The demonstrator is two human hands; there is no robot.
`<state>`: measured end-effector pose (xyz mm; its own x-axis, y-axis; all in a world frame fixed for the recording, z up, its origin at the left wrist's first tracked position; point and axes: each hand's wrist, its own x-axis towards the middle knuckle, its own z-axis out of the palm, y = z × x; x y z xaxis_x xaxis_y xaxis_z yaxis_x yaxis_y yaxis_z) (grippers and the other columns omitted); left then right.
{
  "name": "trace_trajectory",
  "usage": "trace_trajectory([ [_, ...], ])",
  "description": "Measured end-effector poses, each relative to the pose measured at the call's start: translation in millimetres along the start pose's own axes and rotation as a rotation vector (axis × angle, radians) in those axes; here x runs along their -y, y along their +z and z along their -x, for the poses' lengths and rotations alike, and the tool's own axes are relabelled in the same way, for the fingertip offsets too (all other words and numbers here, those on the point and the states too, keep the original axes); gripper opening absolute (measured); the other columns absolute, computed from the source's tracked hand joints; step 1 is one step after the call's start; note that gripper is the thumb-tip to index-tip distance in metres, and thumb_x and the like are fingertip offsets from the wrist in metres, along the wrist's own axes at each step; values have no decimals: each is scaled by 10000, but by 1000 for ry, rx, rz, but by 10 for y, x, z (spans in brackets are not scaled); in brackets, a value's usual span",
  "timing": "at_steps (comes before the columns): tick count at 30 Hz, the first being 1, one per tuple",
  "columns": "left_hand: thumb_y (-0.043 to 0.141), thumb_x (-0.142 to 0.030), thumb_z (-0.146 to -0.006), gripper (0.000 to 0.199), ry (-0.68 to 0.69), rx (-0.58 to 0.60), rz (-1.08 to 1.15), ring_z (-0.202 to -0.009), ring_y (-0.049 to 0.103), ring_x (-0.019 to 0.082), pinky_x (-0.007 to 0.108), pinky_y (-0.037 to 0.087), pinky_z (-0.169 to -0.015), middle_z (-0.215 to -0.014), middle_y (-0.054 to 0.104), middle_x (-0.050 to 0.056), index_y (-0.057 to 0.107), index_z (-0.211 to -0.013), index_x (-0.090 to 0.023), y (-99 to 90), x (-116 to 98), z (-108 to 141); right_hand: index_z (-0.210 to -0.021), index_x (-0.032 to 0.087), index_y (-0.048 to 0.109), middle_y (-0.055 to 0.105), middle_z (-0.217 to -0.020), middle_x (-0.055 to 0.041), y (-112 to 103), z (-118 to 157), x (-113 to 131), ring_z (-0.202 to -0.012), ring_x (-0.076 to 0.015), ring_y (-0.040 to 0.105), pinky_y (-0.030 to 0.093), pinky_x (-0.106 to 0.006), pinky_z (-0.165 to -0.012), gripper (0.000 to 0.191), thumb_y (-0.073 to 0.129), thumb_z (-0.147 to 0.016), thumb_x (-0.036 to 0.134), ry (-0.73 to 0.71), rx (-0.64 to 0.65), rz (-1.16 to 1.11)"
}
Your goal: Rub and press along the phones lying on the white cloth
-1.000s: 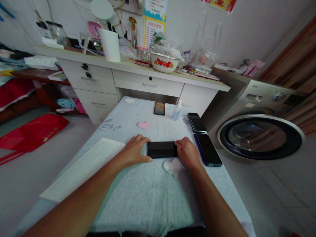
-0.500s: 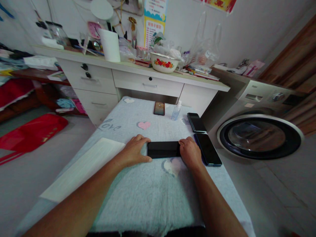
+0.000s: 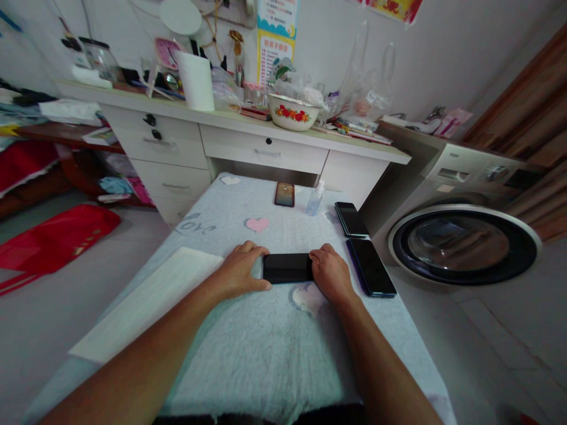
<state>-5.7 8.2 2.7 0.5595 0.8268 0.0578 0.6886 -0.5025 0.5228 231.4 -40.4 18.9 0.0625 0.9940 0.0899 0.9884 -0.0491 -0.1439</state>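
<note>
A black smartphone [image 3: 287, 268] lies crosswise on the cloth-covered table, its dark screen up. My left hand [image 3: 241, 268] is closed around its left end, fingertips at the far edge and thumb at the near one. Over the right end of the screen sits my right hand [image 3: 330, 271], fingers curled; whatever is under them, if anything, is hidden. Just right of that hand lies a larger dark phone [image 3: 372, 268], and beyond it another phone [image 3: 352, 219]. A clear spray bottle [image 3: 315, 199] stands upright farther back, beside a brown-backed phone or phone case [image 3: 284, 194].
White paper towel [image 3: 146, 307] lies under my left forearm. Past the table's far end stands a white desk [image 3: 266, 150] bearing a paper roll [image 3: 195, 81] and a flowered bowl [image 3: 294, 113]. A washing machine [image 3: 465, 177] is at the right, a red bag [image 3: 57, 239] on the left floor.
My right hand has slid a little to the left over the smartphone, covering more of its right end. The left hand and the smartphone stay about where they were.
</note>
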Motion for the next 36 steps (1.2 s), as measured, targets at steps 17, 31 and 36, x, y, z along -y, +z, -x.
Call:
trace_trajectory([
  [17, 722, -493, -607, 656, -8, 7, -6, -1053, 512, 289, 397, 419, -918, -1115, 529, 77, 545, -1182, -234, -13, -25, -7, -1082, 266, 667, 574, -1028, -40, -5, -11, 133, -862, -141, 590, 399, -232, -744, 301, 409, -935, 216, -127, 40, -26],
  [31, 711, -489, -610, 664, -3, 12, -9, -1060, 505, 292, 384, 420, -915, -1113, 521, 78, 539, -1196, -226, -15, -23, -4, -1030, 241, 698, 595, -1007, -66, -35, -37, -18, -866, -160, 586, 378, -251, -744, 320, 390, -943, 230, 52, -11, -41],
  [36, 717, -500, -610, 668, 4, 5, -2, -1066, 503, 291, 388, 417, -924, -1125, 520, 73, 534, -1199, -243, 14, 21, -6, -1029, 231, 702, 599, -1007, -74, -41, -44, -70, -862, -157, 591, 374, -252, -754, 328, 389, -936, 206, 97, -16, -33],
])
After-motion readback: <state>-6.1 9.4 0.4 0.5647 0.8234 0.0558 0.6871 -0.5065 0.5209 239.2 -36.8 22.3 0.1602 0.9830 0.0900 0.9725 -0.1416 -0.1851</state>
